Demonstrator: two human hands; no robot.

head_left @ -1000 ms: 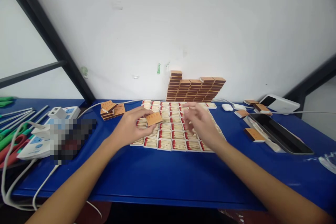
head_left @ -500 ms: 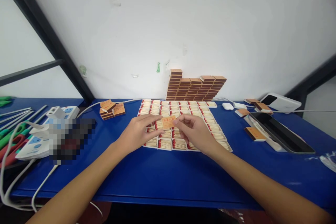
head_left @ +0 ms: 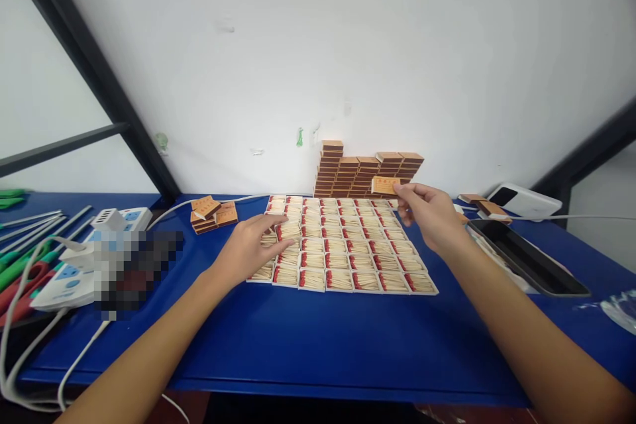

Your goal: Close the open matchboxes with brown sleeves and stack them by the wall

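Observation:
My left hand (head_left: 251, 245) is over the left side of a grid of open matchbox trays (head_left: 342, 258) filled with red-tipped matches. Between its thumb and forefinger is one matchbox tray (head_left: 288, 230), set slightly askew to its neighbours. My right hand (head_left: 427, 212) is raised at the grid's back right corner. Its thumb and fingers pinch the right end of an orange matchbox cover (head_left: 385, 185), print facing me. Just behind this cover, a stepped stack of matchbox covers (head_left: 350, 172) rises against the wall; whether they hold trays I cannot tell.
Several matchboxes (head_left: 213, 215) lie in a small pile at the left. A power strip (head_left: 74, 278) with cables is farther left, beside tools with coloured handles (head_left: 30, 278). On the right are a black phone (head_left: 531, 255), a white device (head_left: 527, 201) and more matchboxes (head_left: 484, 205).
The cover has come away from the tray. My right hand has carried it right and back towards the stack, while my left hand has shifted slightly left with the tray.

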